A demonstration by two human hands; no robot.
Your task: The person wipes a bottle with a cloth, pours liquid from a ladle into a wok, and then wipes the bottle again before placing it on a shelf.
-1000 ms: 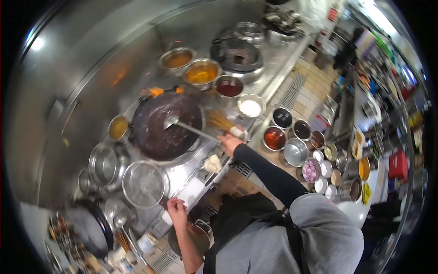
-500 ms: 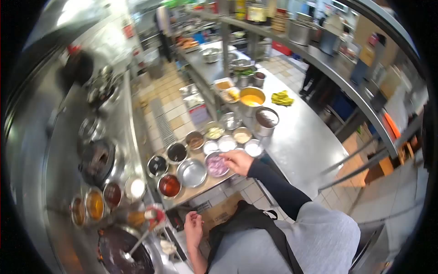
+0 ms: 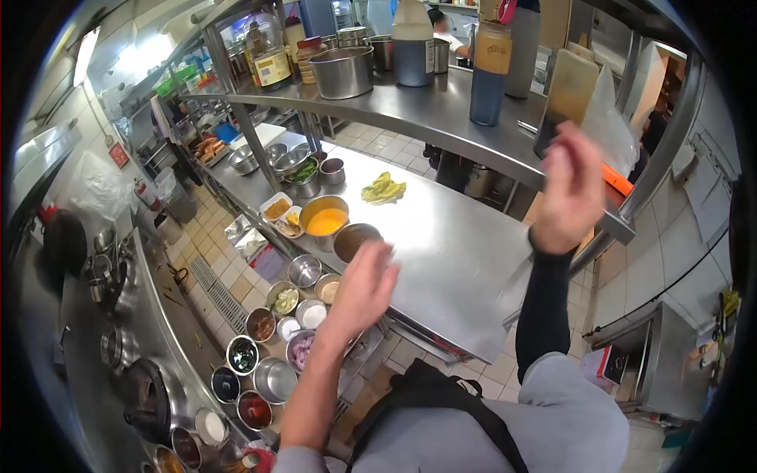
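My right hand is raised in front of the metal shelf, blurred, with its fingers stretched out and nothing seen in them. It is nearest to a squarish bottle of dark liquid at the shelf's right end. My left hand hovers at the near edge of the steel counter, fingers loosely bent and thumb apart, nothing held. In this view it overlaps a dark-filled pot. Below its wrist sits a bowl of chopped purple onion, among several metal bowls of ingredients.
The shelf over the counter carries a steel pot, a large jug and a squeeze bottle. On the counter are a pot of orange liquid and a yellow-green cloth. A wok stands at left.
My right hand has left the onion bowl and moved up to the shelf. My left hand has come up from beside my body to the counter edge. The view has turned right.
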